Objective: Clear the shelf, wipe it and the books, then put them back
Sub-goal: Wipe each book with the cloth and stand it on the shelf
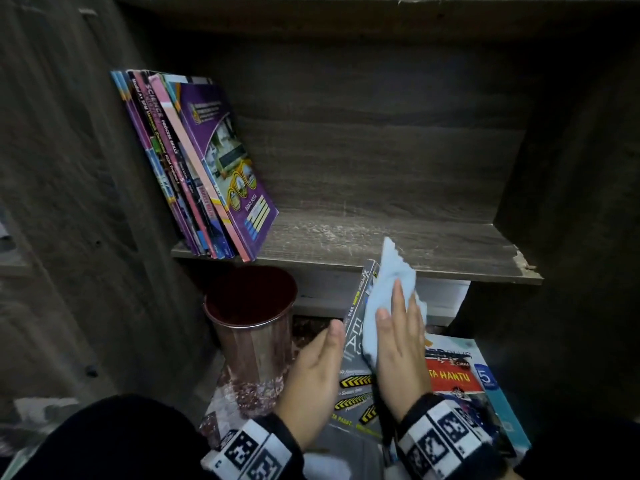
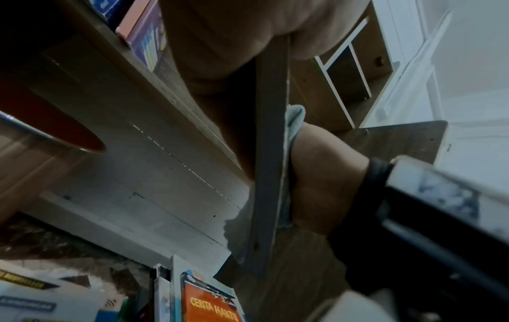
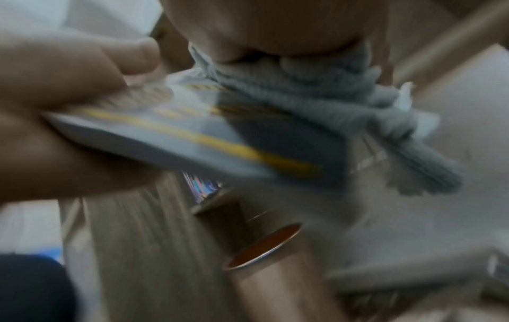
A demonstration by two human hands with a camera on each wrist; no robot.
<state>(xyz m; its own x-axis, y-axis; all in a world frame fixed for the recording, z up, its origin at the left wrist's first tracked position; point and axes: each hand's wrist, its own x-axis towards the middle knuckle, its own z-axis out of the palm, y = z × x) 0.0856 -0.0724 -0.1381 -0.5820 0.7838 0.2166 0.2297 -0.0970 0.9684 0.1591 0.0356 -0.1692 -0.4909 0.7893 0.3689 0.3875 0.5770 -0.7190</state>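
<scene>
Head view shows the book-wiping step: the left hand (image 1: 313, 367) grips a grey book (image 1: 356, 372) upright below the shelf (image 1: 398, 251), thumb clamped on its cover. The right hand (image 1: 398, 351), fingers straight and together, presses a blue cloth (image 1: 391, 292) against it. Next, probably, it joins the leaning books (image 1: 194, 164).

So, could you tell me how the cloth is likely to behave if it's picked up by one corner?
The cloth would probably hang limp: it bunches and folds under the right hand. It looks thin, so likely light. Its soft weave probably won't slip.
</scene>
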